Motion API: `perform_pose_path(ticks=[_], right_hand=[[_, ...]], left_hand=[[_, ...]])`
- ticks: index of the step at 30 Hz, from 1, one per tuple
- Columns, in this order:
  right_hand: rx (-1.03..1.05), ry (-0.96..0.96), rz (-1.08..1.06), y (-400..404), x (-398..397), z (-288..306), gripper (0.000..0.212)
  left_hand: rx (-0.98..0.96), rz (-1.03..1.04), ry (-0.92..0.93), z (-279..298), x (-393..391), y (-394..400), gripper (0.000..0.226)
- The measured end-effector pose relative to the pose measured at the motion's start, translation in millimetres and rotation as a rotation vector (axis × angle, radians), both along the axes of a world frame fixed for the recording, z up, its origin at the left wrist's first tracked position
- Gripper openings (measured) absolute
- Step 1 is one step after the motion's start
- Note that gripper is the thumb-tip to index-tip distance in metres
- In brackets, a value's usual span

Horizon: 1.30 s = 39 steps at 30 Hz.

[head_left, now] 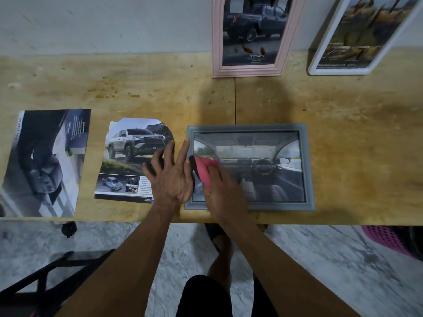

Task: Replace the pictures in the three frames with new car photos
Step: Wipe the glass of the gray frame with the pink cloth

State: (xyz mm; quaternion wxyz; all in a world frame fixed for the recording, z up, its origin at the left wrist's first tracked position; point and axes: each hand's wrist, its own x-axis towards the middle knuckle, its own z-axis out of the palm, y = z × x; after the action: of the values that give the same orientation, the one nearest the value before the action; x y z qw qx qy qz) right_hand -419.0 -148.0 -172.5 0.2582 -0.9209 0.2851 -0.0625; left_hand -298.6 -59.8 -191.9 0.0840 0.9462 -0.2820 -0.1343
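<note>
A grey frame [307, 165] lies flat near the table's front edge, with a car-interior photo behind its glass. My right hand [223, 191] grips a red cloth [204, 169] against the left part of the glass. My left hand [171, 177] lies with fingers spread beside the frame's left border, its index finger on that border and the others over a loose pickup-truck photo [128, 154]. Another loose car photo [43, 161] lies at the far left. A pink arched frame [251, 69] and a white frame [320, 62] lean on the wall, each with a car picture.
The wooden table [354, 106] is stained and runs along a pale wall. Below its front edge are a marble-patterned floor, a black chair [41, 280] at the lower left and a pink basket [386, 239] at the right. My foot in a sandal shows under the edge.
</note>
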Motion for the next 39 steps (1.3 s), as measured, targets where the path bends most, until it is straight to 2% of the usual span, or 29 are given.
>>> perform_pose_path(ticks=[2, 7, 11, 13, 14, 16, 18, 20, 22, 25, 28, 39], right_hand=[[-0.057, 0.01, 0.004, -11, -17, 2, 0.031], [0.072, 0.139, -0.241, -60, -65, 10, 0.031], [-0.056, 0.226, -0.424, -91, -87, 19, 0.019], [-0.102, 0.168, -0.439, -96, -87, 26, 0.018], [-0.053, 0.112, -0.428, -95, -82, 31, 0.015], [0.21, -0.01, -0.354, -79, -60, 41, 0.01], [0.405, -0.054, -0.188, -49, -34, 44, 0.026], [0.321, 0.022, 0.0, -15, -17, 36, 0.038], [0.196, 0.098, 0.051, 11, -12, 24, 0.042], [0.123, 0.105, -0.026, 14, -17, 13, 0.033], [0.0, 0.063, -0.042, -5, -37, 6, 0.035], [-0.069, 0.165, -0.39, -85, -103, 17, 0.024]], left_hand=[[-0.002, 0.005, 0.001, 0, 0, -1, 0.051], [0.0, 0.012, -0.015, 1, -2, -2, 0.051], [0.001, 0.019, -0.005, 2, -3, -3, 0.05], [0.009, 0.011, -0.001, 2, -2, -3, 0.05], [0.014, 0.004, 0.0, 3, -1, -3, 0.051], [0.021, -0.006, 0.004, 4, 1, -3, 0.051], [0.023, -0.004, 0.02, 4, 1, -3, 0.051], [0.021, 0.003, 0.034, 4, 1, -3, 0.05], [0.015, 0.007, 0.038, 3, 0, -2, 0.05], [0.01, 0.012, 0.024, 4, 0, -2, 0.05], [0.015, 0.019, 0.013, 5, -2, -3, 0.05], [0.024, 0.015, -0.002, 6, -4, -4, 0.05]])
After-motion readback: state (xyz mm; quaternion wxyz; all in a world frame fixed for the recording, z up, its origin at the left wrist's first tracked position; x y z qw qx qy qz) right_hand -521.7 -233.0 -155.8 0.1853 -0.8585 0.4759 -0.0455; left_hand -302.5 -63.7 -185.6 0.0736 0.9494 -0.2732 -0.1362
